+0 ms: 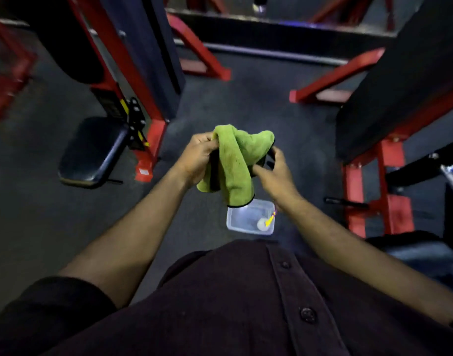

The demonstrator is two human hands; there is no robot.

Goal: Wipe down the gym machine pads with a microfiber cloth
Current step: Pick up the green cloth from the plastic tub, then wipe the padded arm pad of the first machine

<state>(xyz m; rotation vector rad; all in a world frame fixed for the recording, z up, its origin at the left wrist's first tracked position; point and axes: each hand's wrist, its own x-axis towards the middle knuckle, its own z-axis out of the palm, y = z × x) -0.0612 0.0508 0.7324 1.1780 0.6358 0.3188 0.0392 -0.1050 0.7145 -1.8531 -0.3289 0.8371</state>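
Note:
A green microfiber cloth [237, 165] with a black edge hangs bunched between both hands at mid-frame, above the floor. My left hand [198, 160] grips its left side with curled fingers. My right hand [273, 170] pinches the cloth's right edge. A black seat pad [92, 150] on a red-framed machine sits low at the left, apart from the hands. A large dark pad [400, 80] slants at the right, on another red frame.
A clear plastic tub [248, 218] with a small white object and a yellow item inside stands on the dark floor just below the cloth. Red machine legs [333, 78] cross the floor ahead. Bare dark floor runs between the two machines.

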